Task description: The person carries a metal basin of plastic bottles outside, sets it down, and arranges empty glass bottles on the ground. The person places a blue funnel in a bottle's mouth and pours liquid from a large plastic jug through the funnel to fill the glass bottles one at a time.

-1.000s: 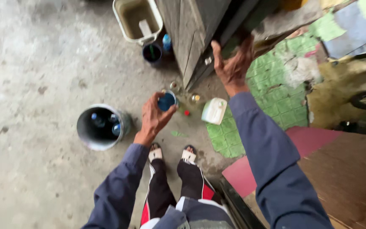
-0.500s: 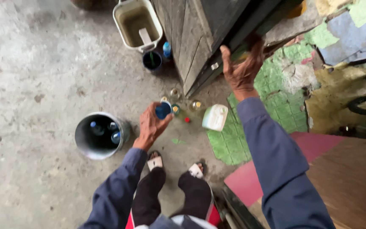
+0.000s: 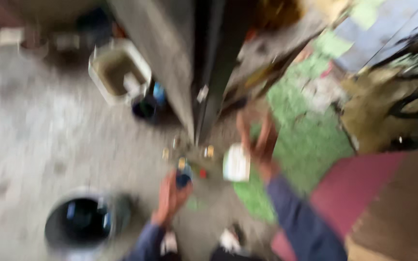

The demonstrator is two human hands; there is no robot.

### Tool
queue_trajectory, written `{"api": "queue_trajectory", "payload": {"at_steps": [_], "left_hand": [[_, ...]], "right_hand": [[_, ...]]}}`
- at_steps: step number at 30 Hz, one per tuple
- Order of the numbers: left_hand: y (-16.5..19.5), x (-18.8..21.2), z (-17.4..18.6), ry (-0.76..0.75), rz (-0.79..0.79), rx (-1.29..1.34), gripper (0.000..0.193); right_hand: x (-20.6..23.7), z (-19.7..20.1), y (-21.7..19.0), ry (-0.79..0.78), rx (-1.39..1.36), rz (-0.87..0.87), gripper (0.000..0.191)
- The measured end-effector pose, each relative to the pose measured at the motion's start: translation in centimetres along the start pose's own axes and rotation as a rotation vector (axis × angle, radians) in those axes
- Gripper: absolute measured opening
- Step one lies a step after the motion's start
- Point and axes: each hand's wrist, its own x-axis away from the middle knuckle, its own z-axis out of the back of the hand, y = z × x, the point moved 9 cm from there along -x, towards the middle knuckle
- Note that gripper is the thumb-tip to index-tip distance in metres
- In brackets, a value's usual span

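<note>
- Head view is heavily motion-blurred; outlines are soft and fine detail cannot be read.
- The left hand (image 3: 170,198) is held low over the concrete floor (image 3: 35,145), fingers curled around a small blue container (image 3: 184,176). The grip looks closed about its lower part, with the container roughly upright; how tightly it is held cannot be told.
- The right hand (image 3: 260,137) is raised near the edge of a dark upright panel (image 3: 209,72). Its fingers appear partly spread, but whether it holds or touches anything cannot be told through the blur.
- A white jug (image 3: 236,162) lies just beside the right wrist, on the floor at the edge of the green mat (image 3: 306,130). Contact with the hand cannot be confirmed.
- A round grey bucket (image 3: 85,222) stands on the floor to the left of the left hand, well apart from the blue container. A pale rectangular tub (image 3: 117,72) sits farther off beside the panel.
- Handling judgement: the blue container is best kept level and gripped around its body, not its rim, so the contents do not slop.
- Handling judgement: small loose items lie on the floor close under the left hand; a slow, steady carry lowers the risk of knocking them.
</note>
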Motion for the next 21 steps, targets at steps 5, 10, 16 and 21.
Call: {"api": "queue_trajectory", "payload": {"at_steps": [5, 10, 16, 21], "left_hand": [[5.1, 0.5, 0.8, -0.093, -0.114, -0.041, 0.061], [20.9, -3.1, 5.5, -0.013, -0.559, -0.015, 0.062], [40.1, -5.4, 12.3, 0.024, -0.954, -0.019, 0.063], [48.7, -7.8, 15.6, 0.163, -1.181, -0.207, 0.055]], "right_hand": [[11.4, -0.9, 7.8, -0.243, 0.175, -0.402, 0.024], [1.0, 0.0, 8.7, -0.146, 0.245, -0.225, 0.031], [-14.9, 0.5, 7.8, -0.044, 0.119, -0.265, 0.045], [-23.5, -4.0, 12.0, -0.219, 0.059, -0.197, 0.052]]}}
